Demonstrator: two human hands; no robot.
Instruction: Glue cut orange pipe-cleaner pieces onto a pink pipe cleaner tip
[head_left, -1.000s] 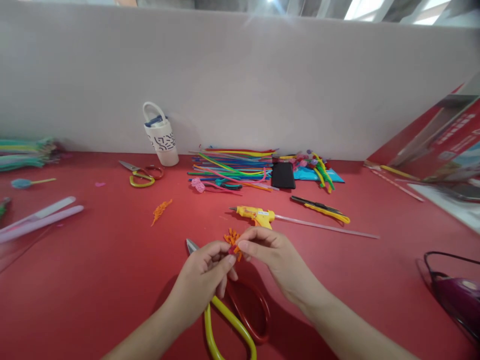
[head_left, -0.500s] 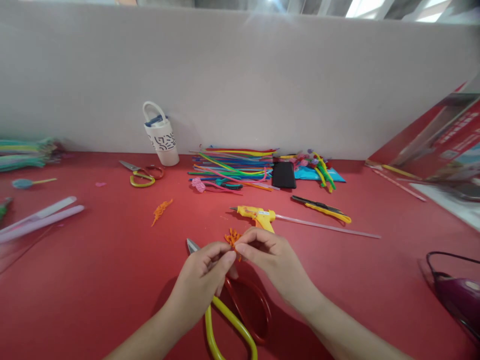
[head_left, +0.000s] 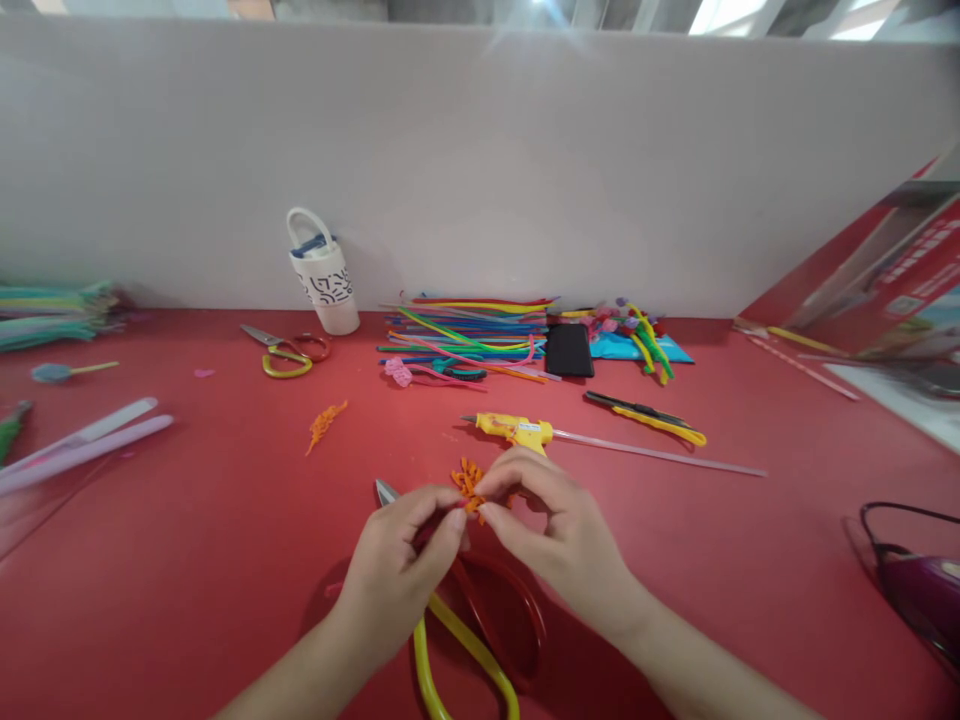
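My left hand (head_left: pixel 409 555) is closed in a pinch, thumb against forefinger. My right hand (head_left: pixel 559 530) has its thumb and forefinger close together, almost meeting the left fingertips. What sits between them is tiny and mostly hidden; a reddish speck shows at the left fingertips. Right behind the fingertips lies a tuft of short orange fuzzy pieces (head_left: pixel 467 474), partly covered. A thin pink end (head_left: pixel 334 590) sticks out beside the left hand. Beneath both hands rest large scissors (head_left: pixel 469 640) with one yellow and one red handle, blades pointing away.
Beyond the hands lies a yellow glue gun (head_left: pixel 514 430) with a long clear stick. Further back are many coloured pipe cleaners (head_left: pixel 469 330), a black phone (head_left: pixel 569 350), smaller scissors (head_left: pixel 285 355) and a white tumbler (head_left: pixel 325 285). An orange twisted piece (head_left: pixel 326 425) lies left.
The right thumb and forefinger have parted slightly and the hand has shifted a little. A pink end now shows beside the left hand. The view has moved slightly.
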